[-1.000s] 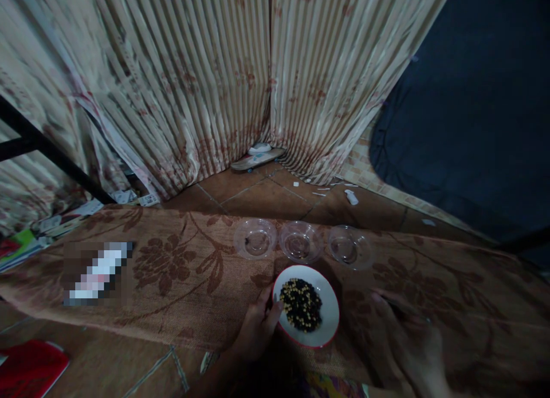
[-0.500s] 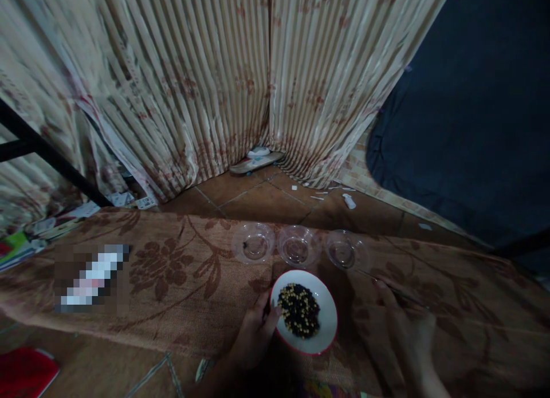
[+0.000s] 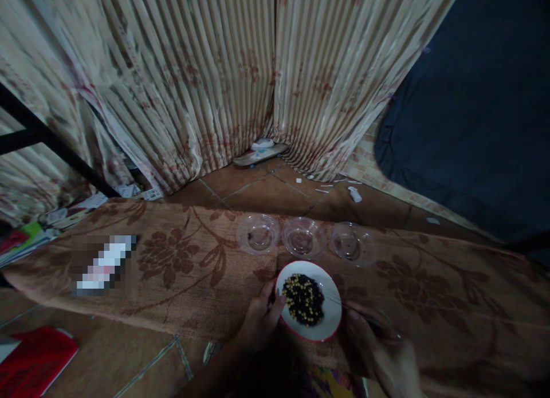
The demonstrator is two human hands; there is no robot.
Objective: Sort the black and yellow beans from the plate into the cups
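Note:
A white bowl (image 3: 332,313) with a red rim holds a mix of black and yellow beans (image 3: 303,299). My left hand (image 3: 260,316) grips its left side, thumb over the rim. To the bowl's right, my right hand (image 3: 378,343) is closed around thin, shiny sticks that look like metal chopsticks (image 3: 337,299); their tips reach over the bowl's right side. Behind the bowl stand three clear plastic cups in a row: a left cup (image 3: 258,234) with a small dark bit inside, a middle cup (image 3: 303,237) and a right cup (image 3: 351,243), whose contents I cannot make out.
A brown flowered cloth (image 3: 206,295) covers the bench. A blurred-out flat object (image 3: 105,265) lies on its left part. Beyond are a tiled floor with scraps, a skateboard (image 3: 261,155) and striped curtains (image 3: 223,71). A red bag (image 3: 38,361) lies at lower left.
My right hand has moved left and down, bringing the chopstick tips from near the right cup to over the bowl. My left hand still holds the bowl. The view has shifted slightly.

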